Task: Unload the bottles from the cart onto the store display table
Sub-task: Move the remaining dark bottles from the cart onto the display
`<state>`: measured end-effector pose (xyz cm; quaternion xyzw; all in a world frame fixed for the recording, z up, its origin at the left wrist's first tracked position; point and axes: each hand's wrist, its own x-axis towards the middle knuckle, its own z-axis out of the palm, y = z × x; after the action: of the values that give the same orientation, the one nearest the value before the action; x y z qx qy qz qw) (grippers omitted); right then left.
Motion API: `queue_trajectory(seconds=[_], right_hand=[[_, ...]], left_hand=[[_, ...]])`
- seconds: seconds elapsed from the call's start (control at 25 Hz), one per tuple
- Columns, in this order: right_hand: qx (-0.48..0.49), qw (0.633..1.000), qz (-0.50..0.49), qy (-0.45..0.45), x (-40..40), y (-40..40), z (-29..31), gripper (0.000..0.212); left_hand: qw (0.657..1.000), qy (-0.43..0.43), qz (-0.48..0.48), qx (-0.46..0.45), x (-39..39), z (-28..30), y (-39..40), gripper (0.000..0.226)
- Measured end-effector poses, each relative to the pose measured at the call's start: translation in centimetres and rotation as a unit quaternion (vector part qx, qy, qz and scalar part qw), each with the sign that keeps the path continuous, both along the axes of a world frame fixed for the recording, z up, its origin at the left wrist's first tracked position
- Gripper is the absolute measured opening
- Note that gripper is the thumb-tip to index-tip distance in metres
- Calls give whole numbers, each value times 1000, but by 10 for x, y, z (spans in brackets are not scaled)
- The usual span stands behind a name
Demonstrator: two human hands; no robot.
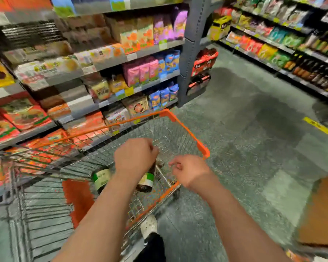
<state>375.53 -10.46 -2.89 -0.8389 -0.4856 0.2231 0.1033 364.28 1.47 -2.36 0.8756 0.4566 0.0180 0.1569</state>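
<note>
left hand (134, 156) curled round the neck of a dark bottle (146, 181) with a green label, held over the cart (186, 129). a second bottle (101, 179) lies just left of that wrist. right hand (189, 170), beside it, loosely curled, holds nothing.

Cart (186, 129) open-topped, so there's room to drop straight in, but its wire walls and orange rim fence the sides, shelves (95, 72) crowd close on the left, and the open floor (254, 110) on the right runs to the brown surface (322, 208).
</note>
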Motion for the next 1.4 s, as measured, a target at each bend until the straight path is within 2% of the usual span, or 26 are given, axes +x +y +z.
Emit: queue_trajectory(seconds=[0.16,0.36,0.64,0.84,0.92,1.08,1.16,1.24,1.4], right_hand=[[10,1000,-10,-8,38,57,-39,26],[-45,999,7,6,77,123,-122,24],[-181,981,68,34,114,194,-272,17],[-271,953,131,27,126,215,-346,16],[-297,943,148,26,131,215,-369,16],[-338,926,167,32,141,210,-397,17],[-353,920,163,39,144,207,-405,16],[-364,918,151,48,144,204,-410,13],[-359,921,142,54,138,201,-406,14]], left_hand=[[998,45,43,-17,34,-45,59,34],[986,128,67,-82,64,-139,103,35],[953,224,109,-173,96,-296,143,42],[938,246,136,-201,121,-372,150,56],[936,249,134,-209,131,-393,149,66],[923,268,136,-240,150,-426,147,109],[917,285,133,-245,155,-438,147,118],[918,280,136,-245,153,-445,151,116],[922,244,170,-249,135,-445,162,83]])
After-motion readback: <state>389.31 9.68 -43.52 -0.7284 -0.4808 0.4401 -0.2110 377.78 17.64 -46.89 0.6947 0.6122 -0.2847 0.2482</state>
